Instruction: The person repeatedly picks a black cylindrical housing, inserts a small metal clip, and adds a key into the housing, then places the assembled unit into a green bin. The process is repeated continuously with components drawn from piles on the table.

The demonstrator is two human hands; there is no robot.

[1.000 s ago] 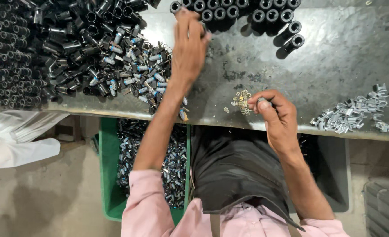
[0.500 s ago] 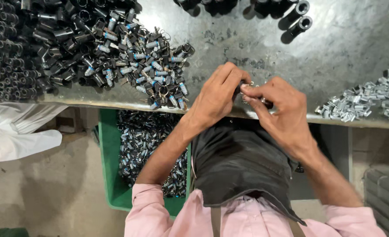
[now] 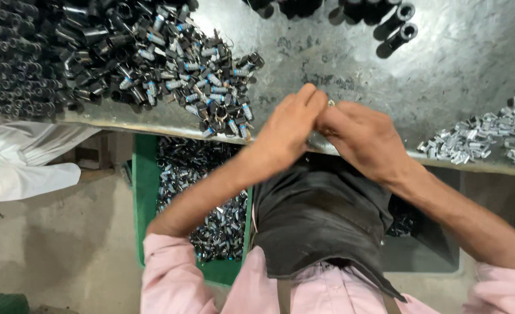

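My left hand (image 3: 289, 125) and my right hand (image 3: 362, 136) meet fingertip to fingertip over the front edge of the grey metal table (image 3: 461, 75). Their fingers are closed together around a small metal part (image 3: 330, 103); only a glint of it shows between them, the rest is hidden. A heap of small black cylinders with blue and silver bands (image 3: 176, 75) lies just left of my left hand. Silvery metal clips (image 3: 478, 139) lie in a loose pile to the right of my right hand.
Black tubes (image 3: 397, 29) stand on end at the table's far side. A green crate (image 3: 144, 192) under the table edge holds more banded parts. A black apron (image 3: 321, 215) covers my lap. White cloth (image 3: 25, 163) lies at the left, a grey bin (image 3: 420, 256) at the lower right.
My left hand came back from the black tubes at the far side. My right hand left the small loose parts. Both hands have come together at the table's front edge.
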